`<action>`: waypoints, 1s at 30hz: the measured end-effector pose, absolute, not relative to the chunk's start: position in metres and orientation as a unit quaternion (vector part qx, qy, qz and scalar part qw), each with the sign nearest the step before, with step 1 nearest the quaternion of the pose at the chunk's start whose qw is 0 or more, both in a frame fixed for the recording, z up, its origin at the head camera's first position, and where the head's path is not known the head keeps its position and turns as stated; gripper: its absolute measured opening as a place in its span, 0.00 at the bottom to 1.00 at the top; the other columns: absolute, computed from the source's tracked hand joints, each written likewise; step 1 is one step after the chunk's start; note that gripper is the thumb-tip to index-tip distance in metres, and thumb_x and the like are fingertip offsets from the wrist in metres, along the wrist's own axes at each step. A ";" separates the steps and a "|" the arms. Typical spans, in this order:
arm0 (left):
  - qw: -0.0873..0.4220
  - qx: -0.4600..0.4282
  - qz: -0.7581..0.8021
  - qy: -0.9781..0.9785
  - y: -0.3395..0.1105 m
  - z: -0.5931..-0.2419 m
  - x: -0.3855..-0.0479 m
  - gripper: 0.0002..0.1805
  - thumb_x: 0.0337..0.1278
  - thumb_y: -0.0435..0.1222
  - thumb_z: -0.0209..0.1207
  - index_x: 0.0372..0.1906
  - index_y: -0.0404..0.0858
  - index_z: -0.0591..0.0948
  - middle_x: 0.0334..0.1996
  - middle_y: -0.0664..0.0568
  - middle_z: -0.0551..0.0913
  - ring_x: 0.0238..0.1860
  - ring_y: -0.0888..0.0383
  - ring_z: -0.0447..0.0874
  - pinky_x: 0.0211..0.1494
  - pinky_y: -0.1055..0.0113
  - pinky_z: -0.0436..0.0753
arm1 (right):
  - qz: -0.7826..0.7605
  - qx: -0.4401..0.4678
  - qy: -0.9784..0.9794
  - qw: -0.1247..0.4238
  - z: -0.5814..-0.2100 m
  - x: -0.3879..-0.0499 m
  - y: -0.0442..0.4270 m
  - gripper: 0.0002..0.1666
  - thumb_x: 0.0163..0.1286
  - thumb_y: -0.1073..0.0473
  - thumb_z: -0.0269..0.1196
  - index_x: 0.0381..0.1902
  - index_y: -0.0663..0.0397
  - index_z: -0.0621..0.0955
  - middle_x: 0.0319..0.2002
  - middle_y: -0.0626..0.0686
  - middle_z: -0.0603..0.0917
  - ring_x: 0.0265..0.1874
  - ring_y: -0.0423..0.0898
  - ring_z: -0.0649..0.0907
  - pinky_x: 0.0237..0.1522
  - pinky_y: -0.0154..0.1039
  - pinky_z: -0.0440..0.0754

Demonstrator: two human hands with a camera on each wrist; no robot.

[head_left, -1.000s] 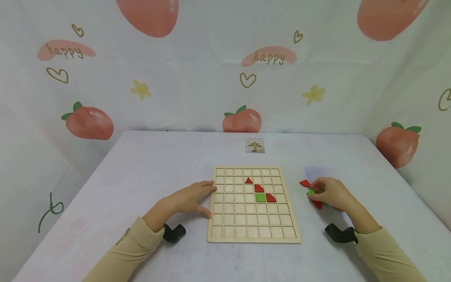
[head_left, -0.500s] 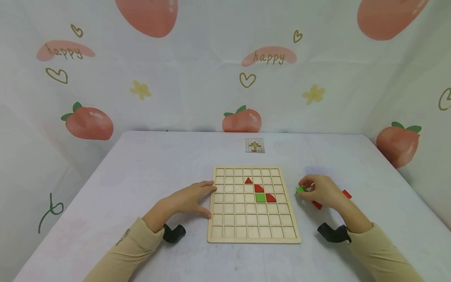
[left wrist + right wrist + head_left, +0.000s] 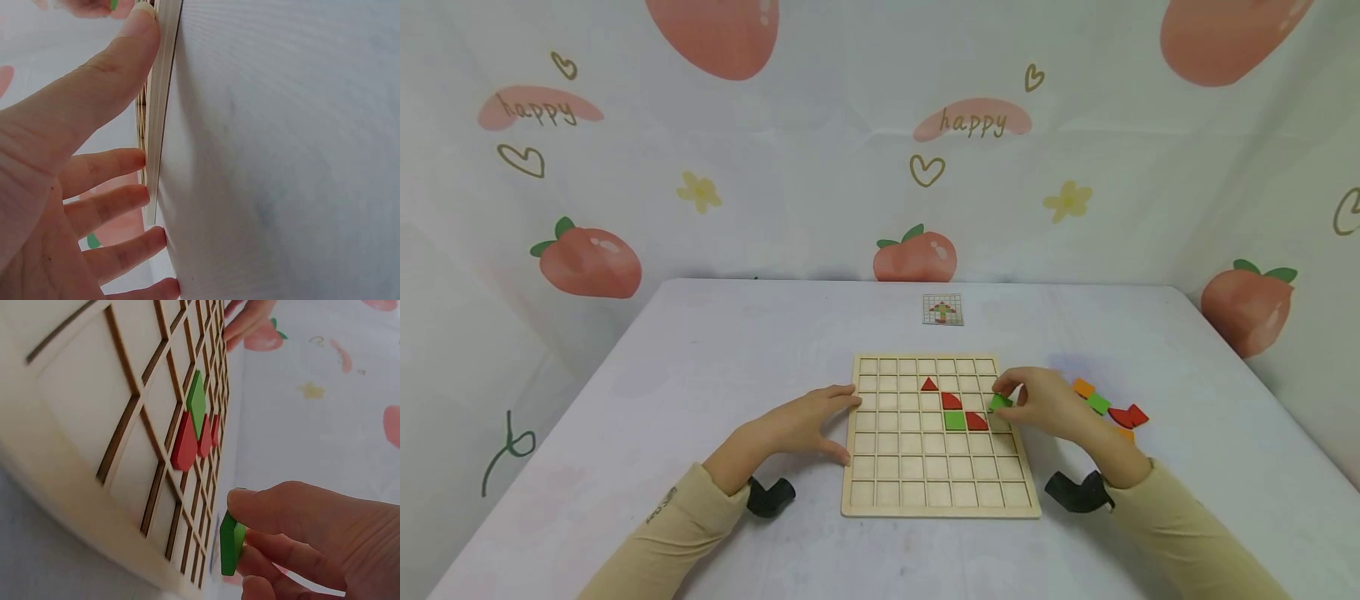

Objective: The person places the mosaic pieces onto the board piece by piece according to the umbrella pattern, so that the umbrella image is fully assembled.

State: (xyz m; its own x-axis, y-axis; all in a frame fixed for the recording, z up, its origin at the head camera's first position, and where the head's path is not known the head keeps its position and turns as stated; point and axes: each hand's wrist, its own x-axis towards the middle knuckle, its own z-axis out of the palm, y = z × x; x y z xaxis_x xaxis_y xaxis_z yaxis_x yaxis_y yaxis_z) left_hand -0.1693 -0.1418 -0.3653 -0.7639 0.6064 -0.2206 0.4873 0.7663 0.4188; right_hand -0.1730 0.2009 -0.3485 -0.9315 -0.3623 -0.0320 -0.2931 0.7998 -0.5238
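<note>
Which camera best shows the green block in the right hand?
The right wrist view: the green block appears large, its edges clear. The head view shows it smaller, by the board's right edge; the left wrist view, probably just a green sliver at the top.

Printed cloth [image 3: 820, 125] behind your desk [image 3: 760, 333]

Facing you, the pale cloth shows soft folds. Two large upper peaches [image 3: 718, 33] are cut off at the top of your head view. Below them, two pink patches [image 3: 973, 110] bear the word "happy", with brown-lined hearts [image 3: 928, 172] and two yellow flowers [image 3: 1067, 201] around. You see a whole left peach [image 3: 591, 262], a middle peach [image 3: 914, 257] meeting the desk's far edge, and a right peach [image 3: 1247, 308] beside its right edge. Low on your left runs a green squiggle [image 3: 510, 446].
</note>
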 end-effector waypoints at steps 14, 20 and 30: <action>0.176 0.294 0.173 0.923 -0.142 -0.365 -0.169 0.45 0.43 0.51 0.68 0.66 0.34 0.66 0.71 0.41 0.59 0.71 0.43 0.57 0.71 0.50 0.62 | -0.281 -0.219 0.932 0.070 -0.352 -0.181 0.176 0.13 0.55 0.63 0.68 0.39 0.59 0.82 0.34 0.53 0.83 0.22 0.40 0.73 0.21 0.30 0.71; 0.175 0.295 0.172 0.924 -0.142 -0.364 -0.169 0.45 0.43 0.51 0.68 0.66 0.34 0.66 0.71 0.41 0.59 0.71 0.43 0.57 0.71 0.50 0.62 | -0.284 -0.241 0.925 0.071 -0.355 -0.186 0.167 0.13 0.54 0.63 0.69 0.38 0.59 0.82 0.33 0.53 0.83 0.21 0.38 0.73 0.22 0.29 0.72; 0.176 0.294 0.172 0.924 -0.142 -0.365 -0.170 0.46 0.43 0.51 0.68 0.66 0.34 0.65 0.71 0.41 0.59 0.71 0.43 0.57 0.71 0.50 0.63 | -0.277 -0.266 0.920 0.080 -0.356 -0.191 0.151 0.12 0.55 0.63 0.68 0.39 0.58 0.82 0.33 0.51 0.83 0.23 0.38 0.73 0.25 0.28 0.72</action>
State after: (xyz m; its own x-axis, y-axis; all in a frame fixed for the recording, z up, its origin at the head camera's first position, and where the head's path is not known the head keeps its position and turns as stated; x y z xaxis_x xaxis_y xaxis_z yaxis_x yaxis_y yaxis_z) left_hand -0.1698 -0.1422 -0.3649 -0.7658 0.6030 -0.2235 0.4822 0.7684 0.4208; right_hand -0.1910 0.1515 -0.3559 -0.8461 -0.5331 -0.0012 -0.4441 0.7060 -0.5516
